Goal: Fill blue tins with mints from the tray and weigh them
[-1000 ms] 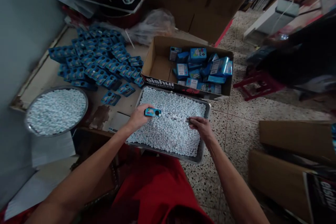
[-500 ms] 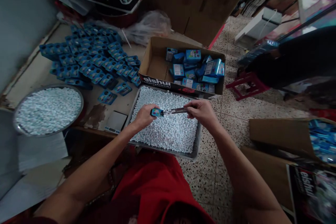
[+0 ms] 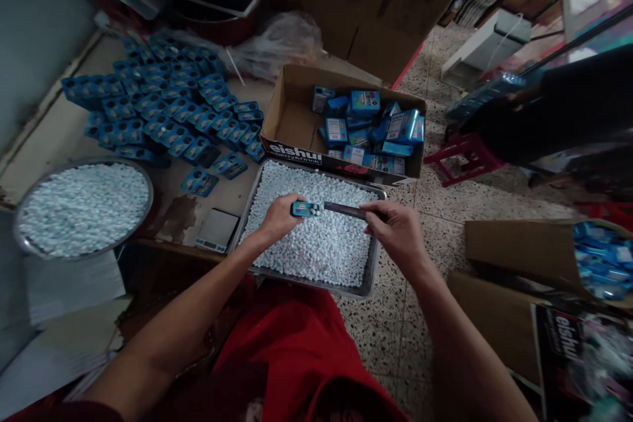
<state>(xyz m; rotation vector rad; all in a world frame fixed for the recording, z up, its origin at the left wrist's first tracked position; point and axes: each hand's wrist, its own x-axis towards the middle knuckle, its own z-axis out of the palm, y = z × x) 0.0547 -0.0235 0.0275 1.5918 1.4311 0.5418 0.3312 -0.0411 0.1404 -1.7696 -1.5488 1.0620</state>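
Over a metal tray (image 3: 372,277) heaped with small white and pale blue candies (image 3: 316,247), my left hand (image 3: 281,219) grips a small blue candy tin (image 3: 306,209). Several white pieces show at the tin's open right end. My right hand (image 3: 395,227) is closed round one end of a narrow dark scoop (image 3: 346,210), whose far tip meets the tin's opening. Behind the tray stands a cardboard box (image 3: 291,105) with blue packs (image 3: 364,103) in it.
Many blue tins (image 3: 173,105) stand on the table at the left, beside a round metal bowl (image 3: 148,201) of candies. A small scale (image 3: 217,229) lies near the tray. At the right are a pink stool (image 3: 462,157), a seated person in dark clothes and open cartons (image 3: 519,250).
The scoop has come up against the tin's opening and its visible end looks bare of candies. Both hands have shifted slightly to the right, and the tin shows pieces at its mouth.
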